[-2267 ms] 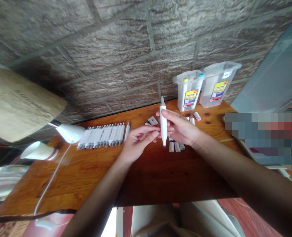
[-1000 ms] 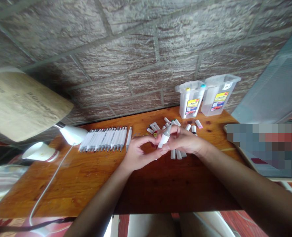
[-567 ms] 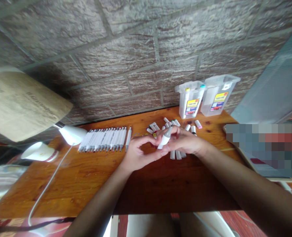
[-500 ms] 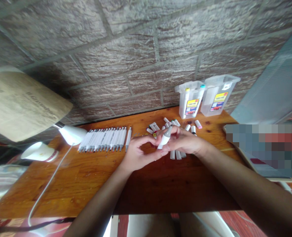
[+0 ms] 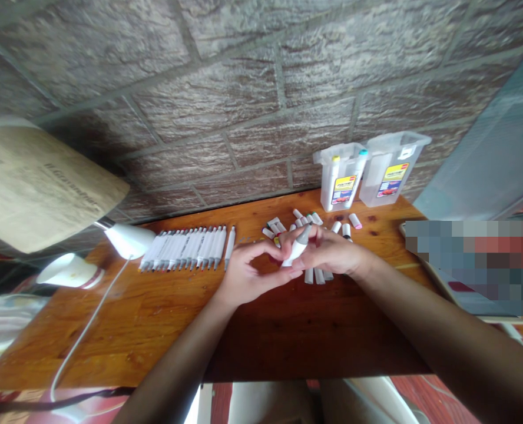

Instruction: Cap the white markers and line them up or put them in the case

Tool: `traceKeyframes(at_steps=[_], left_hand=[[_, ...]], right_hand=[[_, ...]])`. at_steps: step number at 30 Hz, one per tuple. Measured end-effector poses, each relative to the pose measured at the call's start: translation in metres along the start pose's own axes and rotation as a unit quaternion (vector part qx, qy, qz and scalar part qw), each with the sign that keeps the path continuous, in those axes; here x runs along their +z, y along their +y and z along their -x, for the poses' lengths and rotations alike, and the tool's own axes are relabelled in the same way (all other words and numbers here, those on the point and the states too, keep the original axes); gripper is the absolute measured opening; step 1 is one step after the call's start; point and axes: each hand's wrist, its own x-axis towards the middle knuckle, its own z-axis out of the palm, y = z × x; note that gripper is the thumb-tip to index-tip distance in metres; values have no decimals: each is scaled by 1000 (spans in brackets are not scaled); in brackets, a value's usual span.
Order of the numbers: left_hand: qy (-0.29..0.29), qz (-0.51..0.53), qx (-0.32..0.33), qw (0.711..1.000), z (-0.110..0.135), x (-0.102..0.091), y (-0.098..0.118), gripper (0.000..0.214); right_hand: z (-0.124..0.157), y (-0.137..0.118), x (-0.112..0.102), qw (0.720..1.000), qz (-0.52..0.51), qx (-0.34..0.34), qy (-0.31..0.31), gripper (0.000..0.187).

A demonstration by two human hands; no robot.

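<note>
A white marker with a grey, uncapped end [image 5: 297, 246] is held between both hands above the wooden table [image 5: 164, 324]. My left hand [image 5: 250, 271] grips it with thumb and fingers from the left. From the right, my right hand [image 5: 330, 250] has its fingers closed on the same marker. Behind and below the right hand lie several loose marker caps [image 5: 317, 218] with coloured ends. White marker bodies [image 5: 318, 276] stick out beneath that hand. Left of my hands, a row of white markers [image 5: 186, 248] lies side by side, with a single marker [image 5: 230, 246] just right of it.
Two clear plastic boxes [image 5: 383, 176] stand against the brick wall, the left one holding two markers. A lamp [image 5: 129, 238], its cord and a tipped paper cup [image 5: 71, 272] are at the left. A pixelated flat object [image 5: 473, 271] lies at the right edge.
The marker's grey end has shifted slightly right and up between my fingers. Both hands keep nearly the same place and grip.
</note>
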Motion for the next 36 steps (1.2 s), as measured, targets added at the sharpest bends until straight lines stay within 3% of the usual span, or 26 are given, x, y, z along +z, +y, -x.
traceKeyframes(at_steps=[6, 18, 23, 27, 31, 36], left_hand=[[8, -11, 2, 1000, 1, 0, -1, 24], [28, -75, 85, 993, 0, 0, 0, 26], [44, -93, 83, 991, -1, 2, 3, 24], [64, -93, 27, 993, -1, 4, 2, 18], [84, -27, -64, 994, -4, 4, -1, 24], [42, 58, -157, 985, -9, 2, 0, 40]], right_hand=[[-1, -3, 0, 1000, 20, -10, -17, 15], [0, -2, -1, 999, 26, -12, -33, 14], [0, 1, -1, 1000, 13, 8, -8, 17], [-3, 0, 3, 999, -1, 15, 47, 25], [-8, -3, 6, 994, -17, 1, 104, 29], [-11, -3, 7, 989, -3, -2, 150, 32]])
